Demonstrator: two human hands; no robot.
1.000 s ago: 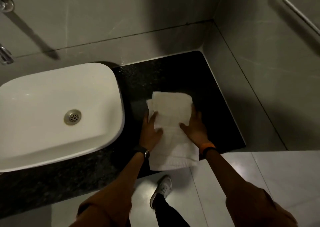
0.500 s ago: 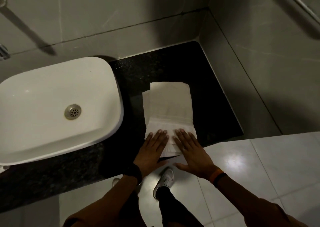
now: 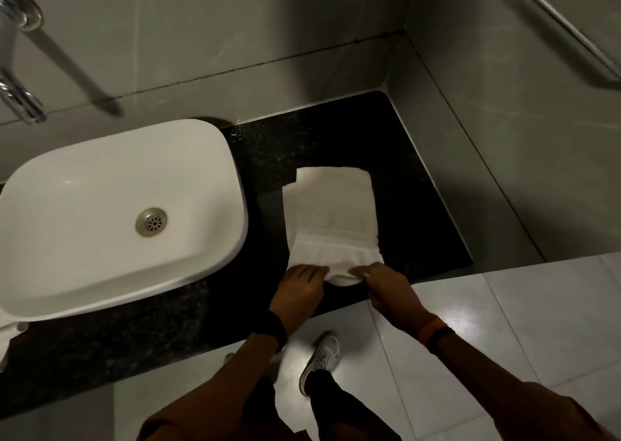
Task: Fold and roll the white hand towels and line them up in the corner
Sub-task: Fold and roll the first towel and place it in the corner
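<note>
white shoe (image 3: 321, 356): nearest, on pale floor tiles (image 3: 504, 323)
left hand (image 3: 297, 289), right hand (image 3: 386, 287): side by side at the near edge of the black counter (image 3: 420, 205), fingers curled over the rolled near end of the white hand towel (image 3: 332, 212), both grasping it
towel: folded strip lying near to far, just right of the white basin (image 3: 228, 178), short of the far right corner
chrome tap (image 3: 20, 101): far left, on the wall
</note>
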